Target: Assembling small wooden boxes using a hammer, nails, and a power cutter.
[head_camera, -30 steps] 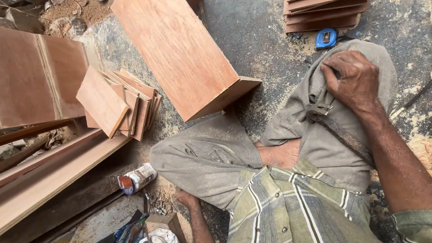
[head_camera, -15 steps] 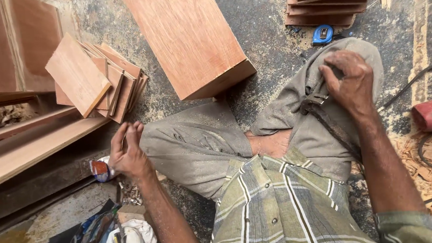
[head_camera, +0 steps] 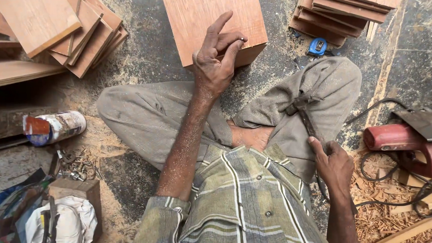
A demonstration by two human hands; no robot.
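I sit cross-legged on a dusty floor. My left hand (head_camera: 216, 57) is raised over my left knee and pinches a small nail (head_camera: 241, 39) between thumb and fingers, right at the near edge of a plywood box (head_camera: 205, 13). At the lower right, my right hand (head_camera: 334, 163) grips the handle of a hammer (head_camera: 304, 117). The hammer's head rests on my right knee.
A blue tape measure (head_camera: 316, 46) lies beside a stack of boards (head_camera: 350, 3) at top right. More boards (head_camera: 58, 31) lie at top left. A tipped can (head_camera: 56, 127), loose nails (head_camera: 75, 166), a wooden block (head_camera: 76, 190) and a red power saw (head_camera: 409, 143) with its cord surround me.
My left hand rose from the can and loose nails to the box edge, now pinching a nail. My right hand slid from the knee down to the hammer handle.
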